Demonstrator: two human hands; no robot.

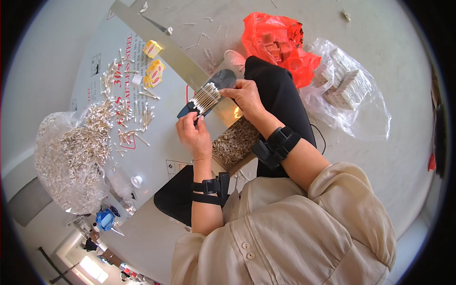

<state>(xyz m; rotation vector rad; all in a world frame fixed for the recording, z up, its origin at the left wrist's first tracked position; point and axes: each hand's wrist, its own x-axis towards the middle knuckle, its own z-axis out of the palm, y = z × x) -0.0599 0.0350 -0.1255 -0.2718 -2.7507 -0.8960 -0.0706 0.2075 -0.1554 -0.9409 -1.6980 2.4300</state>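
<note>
We see the left hand (194,136) and right hand (245,98) pinching at opposite edges of a row of cotton swabs (206,99), near the box (241,163) of loose swabs; uneven pressure (we judge) could scatter it.

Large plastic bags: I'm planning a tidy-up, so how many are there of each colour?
Red translucent plastic bag: 1
Clear plastic bags, one with white-tipped cotton swabs at left, one with white packs at right: 2
Total: 3
</note>
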